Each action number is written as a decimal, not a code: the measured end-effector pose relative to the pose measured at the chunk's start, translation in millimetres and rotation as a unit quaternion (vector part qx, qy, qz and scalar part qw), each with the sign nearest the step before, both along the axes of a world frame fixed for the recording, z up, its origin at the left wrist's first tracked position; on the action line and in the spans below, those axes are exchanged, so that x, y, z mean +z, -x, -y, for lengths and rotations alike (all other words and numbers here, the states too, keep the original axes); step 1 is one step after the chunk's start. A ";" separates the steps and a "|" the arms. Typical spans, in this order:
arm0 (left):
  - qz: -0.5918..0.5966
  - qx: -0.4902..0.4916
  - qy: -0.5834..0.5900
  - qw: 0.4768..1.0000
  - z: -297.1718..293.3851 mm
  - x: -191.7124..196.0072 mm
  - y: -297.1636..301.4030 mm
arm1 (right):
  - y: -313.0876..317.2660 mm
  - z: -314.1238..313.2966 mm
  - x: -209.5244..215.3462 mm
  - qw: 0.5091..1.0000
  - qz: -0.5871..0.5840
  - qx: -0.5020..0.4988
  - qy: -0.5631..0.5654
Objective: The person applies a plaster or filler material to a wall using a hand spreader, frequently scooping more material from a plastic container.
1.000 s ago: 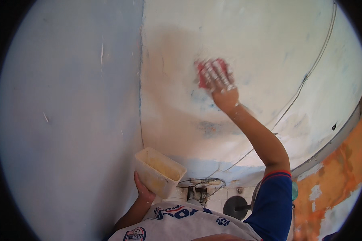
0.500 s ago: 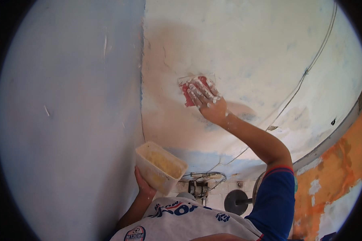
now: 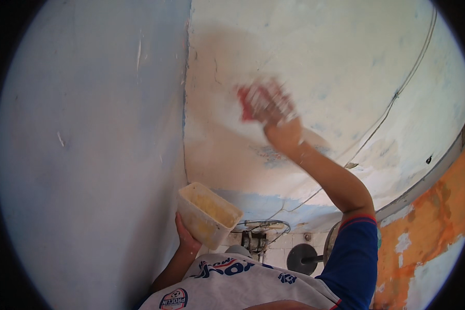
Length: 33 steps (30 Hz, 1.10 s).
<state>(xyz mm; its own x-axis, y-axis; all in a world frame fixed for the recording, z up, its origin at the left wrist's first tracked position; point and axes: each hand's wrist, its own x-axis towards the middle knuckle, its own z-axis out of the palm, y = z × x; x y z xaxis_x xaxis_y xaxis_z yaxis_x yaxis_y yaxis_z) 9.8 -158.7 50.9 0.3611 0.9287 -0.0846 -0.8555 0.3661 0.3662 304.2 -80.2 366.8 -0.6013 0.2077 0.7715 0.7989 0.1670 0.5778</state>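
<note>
My right hand (image 3: pixel 276 111), fingers coated in white paste and smeared by motion, is raised against the pale plastered wall (image 3: pixel 336 67). It grips a flat red putty spreader (image 3: pixel 246 105), whose left part shows beside the fingers. Whether the spreader touches the wall at this instant is too blurred to tell. Low on the left, my left hand (image 3: pixel 187 238) is wrapped round the lower end of a translucent plastic tub (image 3: pixel 204 227). The tub is tilted, and its inside shows pale yellowish with residue on the walls. Part of my left fingers is hidden behind it.
A blue-grey wall (image 3: pixel 88 129) rises close on my left, meeting the pale one at a cracked corner. A thin cable (image 3: pixel 382 116) runs down the right side. Lower down are a dark fixture with wires (image 3: pixel 254 240), a round dark disc (image 3: pixel 301 259) and an orange patched wall (image 3: pixel 423 222).
My right hand has moved slightly up and to the right with the red spreader, its fingers now blurred. My left hand and the tub keep nearly the same place.
</note>
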 end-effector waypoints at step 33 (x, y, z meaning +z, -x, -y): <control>0.000 0.007 0.016 1.000 5.3 -10.3 4.2 | -25.5 -41.9 3.7 0.970 -0.076 -0.216 -0.083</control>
<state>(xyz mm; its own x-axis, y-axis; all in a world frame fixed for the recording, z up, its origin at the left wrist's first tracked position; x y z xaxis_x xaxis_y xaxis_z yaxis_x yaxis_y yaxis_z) 5.6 -164.0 40.6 0.3488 0.9302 -0.1145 -0.8601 0.3662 0.3551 329.7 -38.3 370.5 -0.3626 0.2793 0.8891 0.8519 -0.2875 0.4377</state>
